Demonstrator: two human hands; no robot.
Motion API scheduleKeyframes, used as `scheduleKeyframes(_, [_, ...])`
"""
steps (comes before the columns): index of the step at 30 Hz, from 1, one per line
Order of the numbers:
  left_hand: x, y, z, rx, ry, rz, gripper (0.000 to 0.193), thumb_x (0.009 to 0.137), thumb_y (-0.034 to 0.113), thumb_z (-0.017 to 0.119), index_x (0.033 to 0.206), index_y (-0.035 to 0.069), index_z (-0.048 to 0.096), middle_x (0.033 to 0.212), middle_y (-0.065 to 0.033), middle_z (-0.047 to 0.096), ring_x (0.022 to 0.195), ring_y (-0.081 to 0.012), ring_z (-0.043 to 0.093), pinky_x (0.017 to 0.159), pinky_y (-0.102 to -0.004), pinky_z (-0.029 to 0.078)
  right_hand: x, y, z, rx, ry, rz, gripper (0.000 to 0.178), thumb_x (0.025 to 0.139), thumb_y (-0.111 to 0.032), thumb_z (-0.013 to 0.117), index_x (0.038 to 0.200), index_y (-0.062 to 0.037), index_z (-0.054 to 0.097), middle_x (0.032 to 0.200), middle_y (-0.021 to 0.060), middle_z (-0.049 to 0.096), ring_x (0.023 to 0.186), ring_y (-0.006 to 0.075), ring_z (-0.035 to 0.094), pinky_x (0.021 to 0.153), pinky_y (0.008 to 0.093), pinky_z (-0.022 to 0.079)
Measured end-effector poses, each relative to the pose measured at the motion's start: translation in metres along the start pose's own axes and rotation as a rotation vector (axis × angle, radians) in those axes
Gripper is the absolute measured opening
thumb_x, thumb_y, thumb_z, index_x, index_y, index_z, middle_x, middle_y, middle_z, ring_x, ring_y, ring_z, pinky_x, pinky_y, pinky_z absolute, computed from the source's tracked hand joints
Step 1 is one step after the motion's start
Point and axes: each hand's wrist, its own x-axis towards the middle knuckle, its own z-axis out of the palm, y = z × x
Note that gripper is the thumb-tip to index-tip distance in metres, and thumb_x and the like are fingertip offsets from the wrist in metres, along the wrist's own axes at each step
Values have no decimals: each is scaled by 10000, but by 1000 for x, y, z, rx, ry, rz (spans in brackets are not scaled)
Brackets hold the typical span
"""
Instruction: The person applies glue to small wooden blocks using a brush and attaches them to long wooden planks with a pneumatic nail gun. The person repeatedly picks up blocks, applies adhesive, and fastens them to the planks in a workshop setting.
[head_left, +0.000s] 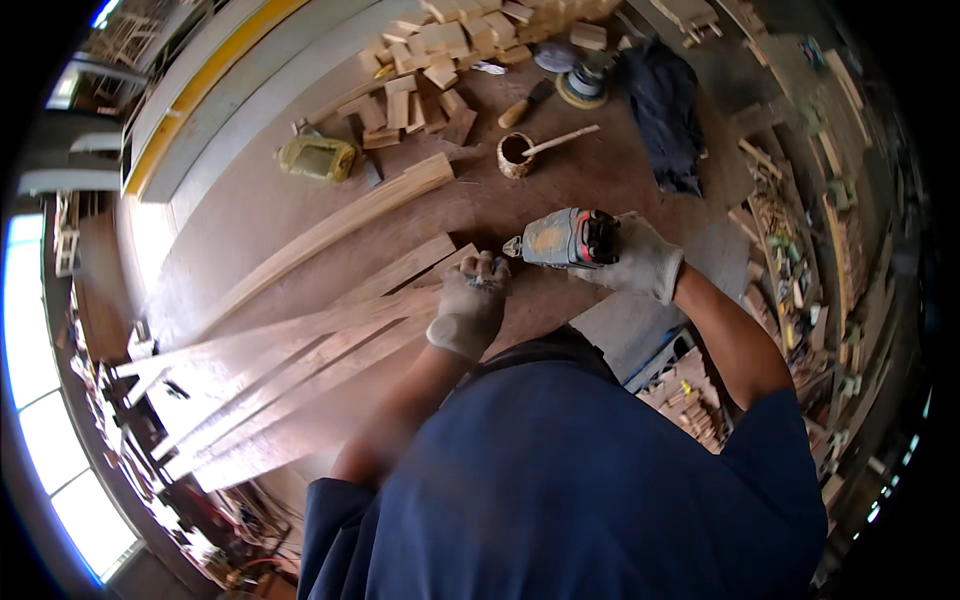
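A power drill (pixel 550 240), grey with red and black at its back end, lies level in my right hand (pixel 642 260), which wears a pale work glove. The drill's tip points left, close to the fingers of my left hand (pixel 472 305). That hand is gloved too, with its fingers curled together at the ends of the wooden boards (pixel 405 265); what they grip is hidden, and dark smudges mark the fingertips. The boards run away to the lower left. Beyond them lies a long curved piece of wood (pixel 330 235).
On the brown tabletop (pixel 470 205) stand a crusted pot (pixel 515 157) with a stick, a brush-like tool (pixel 526 104) and a round sander (pixel 584 88). A yellowish plastic container (pixel 318 158), wood blocks (pixel 440 40) and dark cloth (pixel 662 115) lie farther off. Cluttered wooden shelving (pixel 795 250) stands right.
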Motion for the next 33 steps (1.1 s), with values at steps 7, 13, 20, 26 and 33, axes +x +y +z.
scheduleKeyframes(7, [1,16,33,118,75,-42,340,1003,145,553,1309,40,656,1115,-115,693,1057,-289,646,894,-437,501,64,-55,-11,1,-195,23,313,865,-246,796,1137,-92,775,1040,162,801,992,313,771,916,420,607])
scheduleKeyframes(13, [15,29,48,-46,36,-92,255,988,152,572,1135,50,754,1054,-104,697,1027,-290,641,870,-449,484,111,-90,-1,151,-445,194,395,858,-190,796,1222,-41,759,1095,149,805,993,217,755,962,369,582])
scheduleKeyframes(20, [32,37,92,-577,247,-344,266,1040,140,497,1239,41,643,1247,-165,670,1179,-343,606,1043,-449,460,150,-118,17,28,-619,159,366,845,-172,781,1179,-24,778,1038,161,812,941,233,760,937,366,581])
scheduleKeyframes(26, [35,43,104,-321,210,-252,353,1031,116,471,1280,-85,620,1236,-272,677,1169,-444,622,1060,-530,461,178,-131,21,-264,-731,150,455,792,-268,840,1152,-1,762,998,199,796,933,269,764,910,391,586])
scheduleKeyframes(33, [17,31,66,-332,29,-112,375,1000,92,507,1294,-102,634,1244,-282,682,1116,-456,636,1011,-557,481,211,-157,36,-587,-864,130,513,768,-435,825,987,26,775,940,272,768,901,391,761,846,445,597])
